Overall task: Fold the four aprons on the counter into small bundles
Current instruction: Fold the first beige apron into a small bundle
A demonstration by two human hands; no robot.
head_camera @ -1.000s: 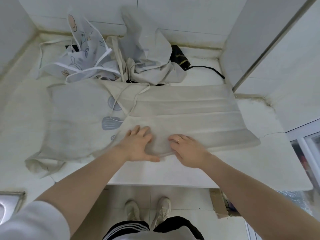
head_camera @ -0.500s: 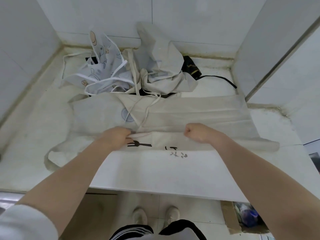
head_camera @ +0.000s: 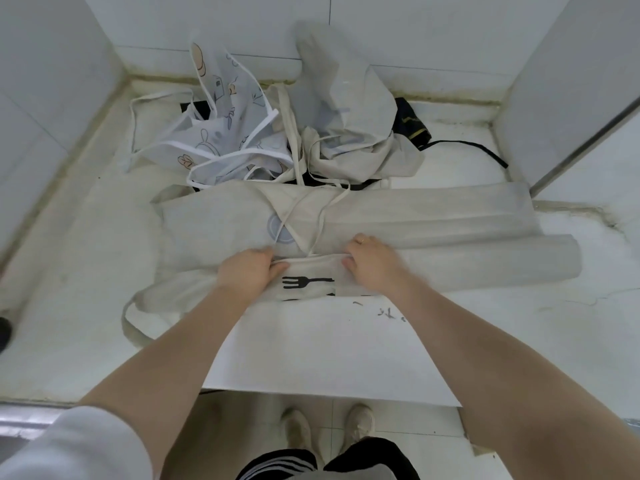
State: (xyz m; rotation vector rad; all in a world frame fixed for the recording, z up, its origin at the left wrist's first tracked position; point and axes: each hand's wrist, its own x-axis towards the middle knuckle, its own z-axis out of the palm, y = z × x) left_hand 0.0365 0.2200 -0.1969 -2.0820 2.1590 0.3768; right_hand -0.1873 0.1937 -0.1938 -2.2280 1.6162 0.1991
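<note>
We see bright, even, cool light with only faint shadows; wide-angle bending bows the white tiled walls [head_camera: 52, 98] at the edges, and everything looks slightly soft.

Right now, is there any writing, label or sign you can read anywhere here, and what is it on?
No readable words, numbers or brand names.
Beige apron being folded: a black fork picture, no lettering.
Counter: small dark marks beside the right hand's forearm, too blurred to read.
Black apron at the back: gold print, too small to read.
White apron: cartoon drawings only.
</note>
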